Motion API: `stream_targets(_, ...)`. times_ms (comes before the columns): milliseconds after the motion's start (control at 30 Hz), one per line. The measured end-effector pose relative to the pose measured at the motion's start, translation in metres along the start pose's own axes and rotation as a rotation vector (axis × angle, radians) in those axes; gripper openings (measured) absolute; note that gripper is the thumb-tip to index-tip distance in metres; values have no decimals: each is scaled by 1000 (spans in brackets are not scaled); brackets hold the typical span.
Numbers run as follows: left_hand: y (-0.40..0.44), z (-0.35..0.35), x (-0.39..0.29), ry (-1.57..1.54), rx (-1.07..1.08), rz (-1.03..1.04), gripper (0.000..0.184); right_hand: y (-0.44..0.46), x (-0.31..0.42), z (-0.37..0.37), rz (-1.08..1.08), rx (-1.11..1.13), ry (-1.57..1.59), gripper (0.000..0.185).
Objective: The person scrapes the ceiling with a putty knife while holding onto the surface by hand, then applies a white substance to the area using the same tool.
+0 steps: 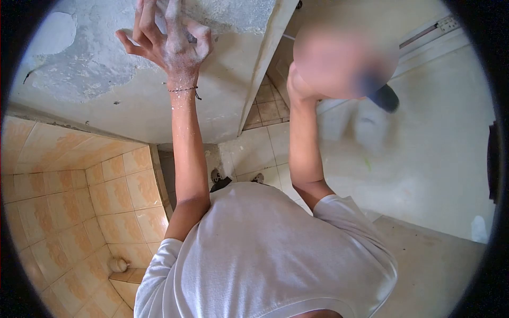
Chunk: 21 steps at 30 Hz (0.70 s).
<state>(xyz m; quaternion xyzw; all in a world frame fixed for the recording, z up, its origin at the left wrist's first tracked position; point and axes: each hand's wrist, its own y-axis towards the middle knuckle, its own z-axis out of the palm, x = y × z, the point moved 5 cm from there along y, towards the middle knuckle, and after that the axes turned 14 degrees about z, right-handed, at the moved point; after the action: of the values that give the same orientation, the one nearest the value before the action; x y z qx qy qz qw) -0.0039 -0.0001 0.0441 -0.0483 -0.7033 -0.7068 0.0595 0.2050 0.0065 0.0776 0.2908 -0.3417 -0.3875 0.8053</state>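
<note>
My left hand (177, 50) is up against a wall (90, 61) whose paint has peeled away in grey patches. Its fingers are spread and bent, the tips close to or on the surface, and white dust coats the hand and wrist. A thin dark cord bracelet (183, 89) circles that wrist. To the right, my right hand (302, 82) is raised, mostly lost in a blurred patch. A dark rounded end (384, 98) sticks out at the patch's lower right, apparently part of something the hand grips; the rest of it is hidden.
The peeling wall ends at a vertical edge (260, 74), with floor tiles (257, 148) beyond it. Orange-patterned wall tiles (122, 180) line a recess at lower left, where a small rounded fixture (117, 264) sits by a ledge. A pale wall (419, 175) stands at right.
</note>
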Motion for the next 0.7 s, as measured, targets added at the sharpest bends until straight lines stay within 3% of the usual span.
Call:
stream_targets(33,0,3,1,-2,9,4,71,1,-7,4,-80,40,-58,17)
stream_targets(100,1,1,0,-15,25,8,72,0,-27,0,124,-63,-123,18)
stream_targets(233,2,0,-2,16,20,14,75,6,2,-3,46,17,122,18)
stream_targets(367,2,-4,-6,30,47,8,77,-5,-23,8,23,-34,-194,16)
stream_targets(433,7,-2,-4,52,41,3,78,2,-16,5,55,-30,-178,17)
stream_targets(500,7,0,-2,47,37,-3,77,6,5,4,11,13,115,20)
stream_targets(567,4,-1,-1,39,44,-7,77,-2,-3,4,74,-75,63,22)
stream_targets(633,1,-3,-4,18,56,-3,77,-10,-47,-5,6,26,-218,22)
stream_targets(700,3,-2,-3,40,37,10,76,-10,-36,0,100,17,-222,23)
